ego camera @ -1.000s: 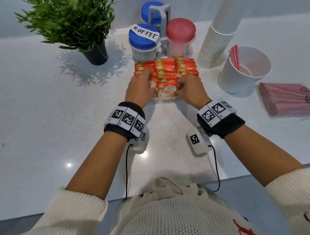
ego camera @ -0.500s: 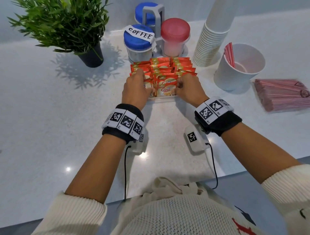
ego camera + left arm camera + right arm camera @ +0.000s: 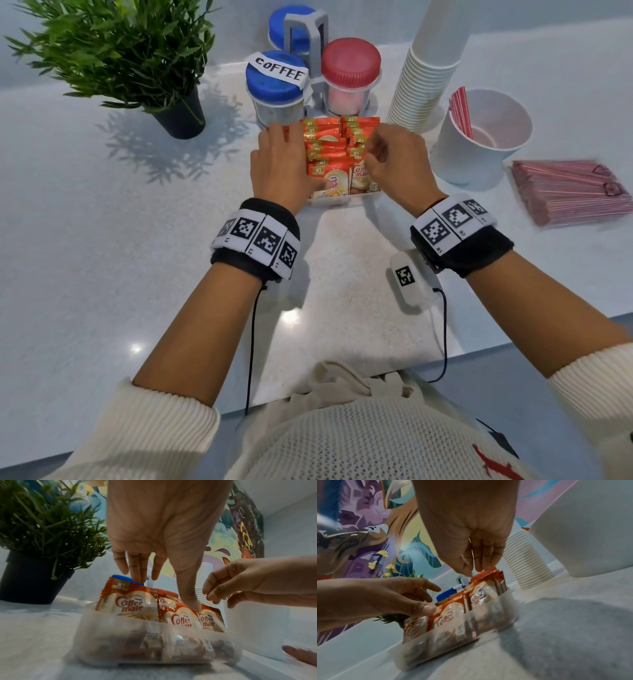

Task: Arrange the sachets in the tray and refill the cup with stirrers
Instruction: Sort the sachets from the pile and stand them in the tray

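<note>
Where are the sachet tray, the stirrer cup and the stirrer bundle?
sachet tray (image 3: 120, 635): left wrist view, translucent front wall.
stirrer cup (image 3: 479, 164): head view, outer white wall.
stirrer bundle (image 3: 575, 192): head view, middle of the pink pack.

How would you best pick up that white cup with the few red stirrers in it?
Grip the cup around its bare side wall, coming from the right or front with the right hand. It stands upright; the stack of cups crowds its left, and stirrers lean inside.

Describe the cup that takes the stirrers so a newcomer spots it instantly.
Start at the tall stack of paper cups at the back of the white counter. Just right of it, nearer the person, stands a single white cup, with the pack of stirrers on its right. Unlike the stack, it is upright, open-mouthed and holds a few red stirrers.
</note>
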A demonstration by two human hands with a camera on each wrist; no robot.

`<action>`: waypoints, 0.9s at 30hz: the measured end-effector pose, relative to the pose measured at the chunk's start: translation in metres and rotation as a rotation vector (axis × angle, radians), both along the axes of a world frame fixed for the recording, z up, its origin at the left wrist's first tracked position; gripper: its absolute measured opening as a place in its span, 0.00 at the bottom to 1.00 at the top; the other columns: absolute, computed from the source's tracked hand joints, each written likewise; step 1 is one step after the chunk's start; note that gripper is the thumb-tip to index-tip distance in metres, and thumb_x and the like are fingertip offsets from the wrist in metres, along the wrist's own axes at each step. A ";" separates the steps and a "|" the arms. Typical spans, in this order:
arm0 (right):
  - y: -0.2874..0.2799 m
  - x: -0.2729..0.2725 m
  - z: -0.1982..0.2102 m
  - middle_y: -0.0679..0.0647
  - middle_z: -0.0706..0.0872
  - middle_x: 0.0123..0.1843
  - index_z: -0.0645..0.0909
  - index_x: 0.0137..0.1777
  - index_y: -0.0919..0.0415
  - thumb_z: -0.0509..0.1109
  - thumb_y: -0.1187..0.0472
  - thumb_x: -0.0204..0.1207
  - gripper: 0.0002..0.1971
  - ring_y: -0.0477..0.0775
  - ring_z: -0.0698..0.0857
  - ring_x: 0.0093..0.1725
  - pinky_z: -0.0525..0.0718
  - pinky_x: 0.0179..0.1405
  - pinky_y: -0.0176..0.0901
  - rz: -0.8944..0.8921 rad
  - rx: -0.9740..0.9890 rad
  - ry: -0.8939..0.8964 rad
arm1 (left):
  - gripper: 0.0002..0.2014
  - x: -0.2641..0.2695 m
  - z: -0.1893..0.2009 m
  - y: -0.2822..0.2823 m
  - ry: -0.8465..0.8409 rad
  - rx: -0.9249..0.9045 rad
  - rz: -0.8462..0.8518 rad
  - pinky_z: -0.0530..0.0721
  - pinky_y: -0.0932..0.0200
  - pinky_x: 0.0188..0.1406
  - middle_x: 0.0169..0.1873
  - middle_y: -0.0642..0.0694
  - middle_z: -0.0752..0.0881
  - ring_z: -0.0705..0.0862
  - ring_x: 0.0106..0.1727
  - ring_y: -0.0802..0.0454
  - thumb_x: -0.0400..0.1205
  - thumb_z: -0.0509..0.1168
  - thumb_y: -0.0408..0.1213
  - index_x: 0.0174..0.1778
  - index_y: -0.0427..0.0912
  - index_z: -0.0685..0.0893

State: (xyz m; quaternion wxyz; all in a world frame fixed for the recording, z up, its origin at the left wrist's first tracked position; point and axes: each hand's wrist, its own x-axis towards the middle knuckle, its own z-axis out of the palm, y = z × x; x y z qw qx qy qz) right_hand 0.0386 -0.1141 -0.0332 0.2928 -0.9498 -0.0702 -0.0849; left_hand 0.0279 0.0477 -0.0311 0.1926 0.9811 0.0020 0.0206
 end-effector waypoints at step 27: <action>-0.029 0.014 -0.023 0.55 0.53 0.84 0.51 0.82 0.57 0.62 0.66 0.79 0.34 0.60 0.50 0.84 0.58 0.79 0.68 0.308 -0.294 0.296 | 0.38 0.015 -0.019 -0.020 0.097 0.141 -0.255 0.52 0.46 0.82 0.81 0.42 0.60 0.55 0.83 0.41 0.77 0.68 0.47 0.80 0.41 0.58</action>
